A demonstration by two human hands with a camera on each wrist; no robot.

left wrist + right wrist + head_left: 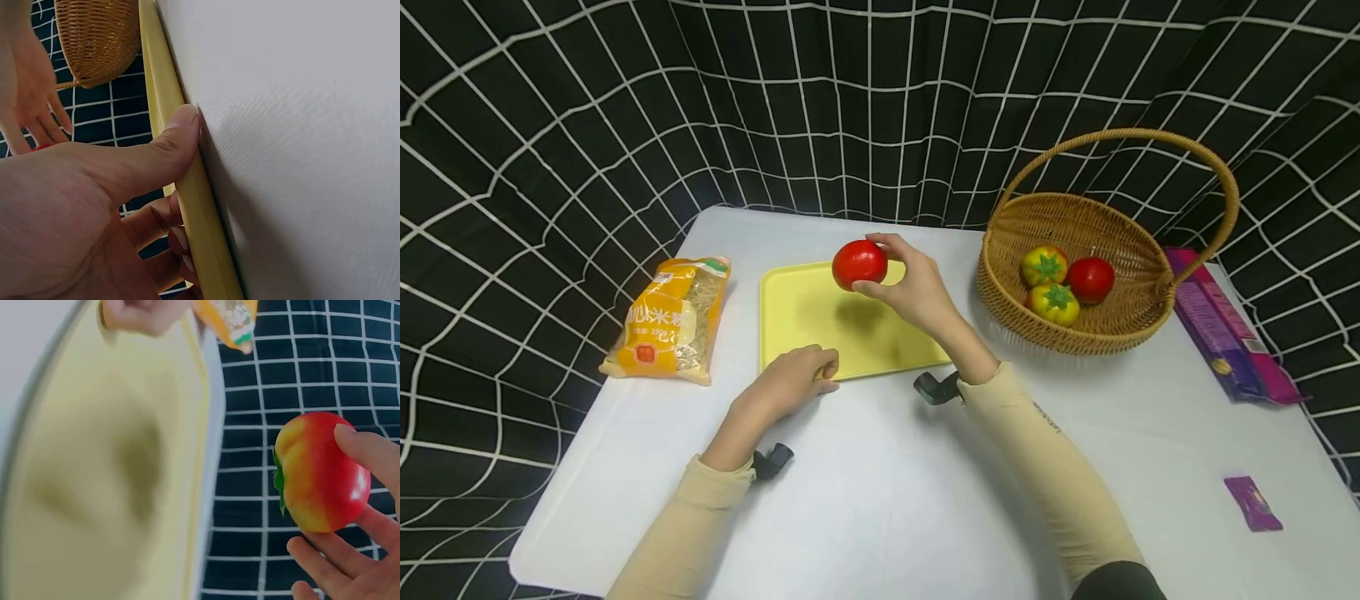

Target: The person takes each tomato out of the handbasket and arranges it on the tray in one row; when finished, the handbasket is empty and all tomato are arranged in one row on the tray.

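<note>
Above the yellow tray [805, 321], my right hand [917, 287] holds a red tomato [859, 265] between thumb and fingers. The right wrist view shows that the tomato [322, 472] has a yellow underside and a green leafy calyx. A shadow falls on the tray below it. My left hand [793, 379] is at the tray's near left edge. In the left wrist view its thumb presses the outside of the tray rim [200, 231], while curled fingers lie on the other side.
A wicker basket [1075, 337] at the right contains several tomatoes, red and yellow with green tops. Beside it lies a purple and pink packet [1232, 333]. An orange bag of rice noodles [670, 321] is at the left. One small purple wrapper [1253, 504] lies near the right front.
</note>
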